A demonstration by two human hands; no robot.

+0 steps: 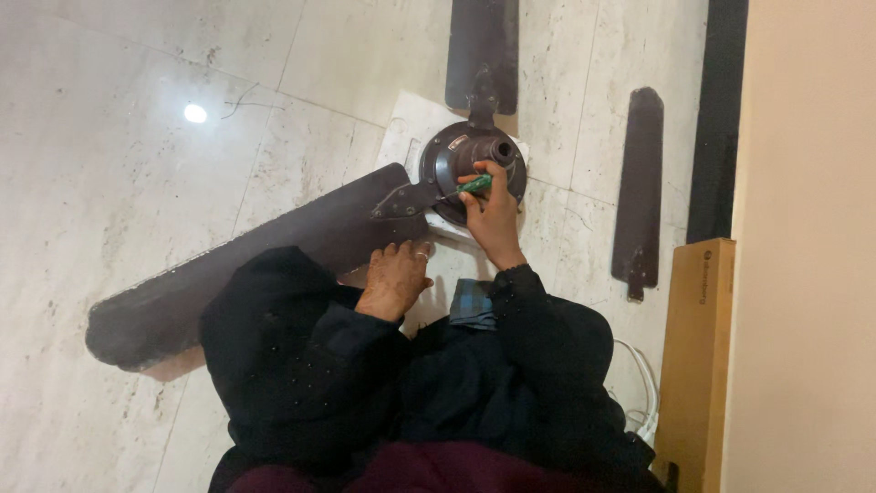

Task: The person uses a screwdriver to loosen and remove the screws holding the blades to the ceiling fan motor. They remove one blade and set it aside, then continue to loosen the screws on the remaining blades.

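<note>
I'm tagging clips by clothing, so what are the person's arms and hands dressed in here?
Both arms are covered to the wrist by long, loose black sleeves of a dark garment. The left hand is bare of gloves and wears a pale ring on one of its fingers. The right hand is also ungloved, and no ring or watch shows on it.

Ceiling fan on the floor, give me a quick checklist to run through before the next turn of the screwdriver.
1. Right hand has a grip on the green-handled screwdriver: ok.
2. Screwdriver tip seated in the screw at the blade bracket: cannot tell, too small.
3. Left hand steadies the attached blade: ok, it rests at its edge.
4. Fan motor sits on the white pad: ok.
5. Loose blade lies apart from the work: ok.
</note>
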